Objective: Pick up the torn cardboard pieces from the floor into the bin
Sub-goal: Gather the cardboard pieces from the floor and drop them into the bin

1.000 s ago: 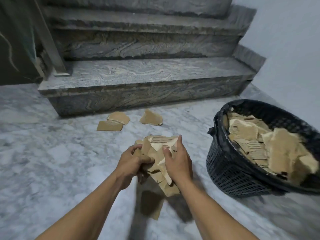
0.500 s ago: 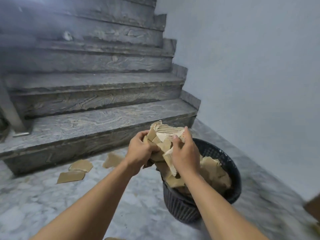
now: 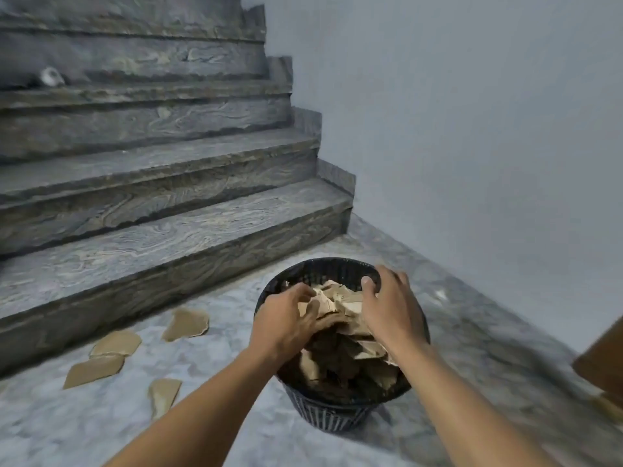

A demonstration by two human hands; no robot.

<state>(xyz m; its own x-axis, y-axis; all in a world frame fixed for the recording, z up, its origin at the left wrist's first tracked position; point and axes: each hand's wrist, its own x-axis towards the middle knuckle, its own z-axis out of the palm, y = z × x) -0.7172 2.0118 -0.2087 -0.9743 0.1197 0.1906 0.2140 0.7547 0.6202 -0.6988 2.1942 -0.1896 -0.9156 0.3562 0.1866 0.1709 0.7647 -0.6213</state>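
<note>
Marbled grey floor (image 3: pixel 84 429); jagged corrugated cardboard pieces (image 3: pixel 340 303) fill round mesh bin (image 3: pixel 323 414).

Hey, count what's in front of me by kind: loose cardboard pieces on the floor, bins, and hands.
Loose cardboard pieces on the floor: 4 ()
Bins: 1, the black bin, with more cardboard piled inside, too jumbled to count
Hands: 2, left hand and right hand, both on the pile
Total: 7

No legible text or labels anywhere.
</note>
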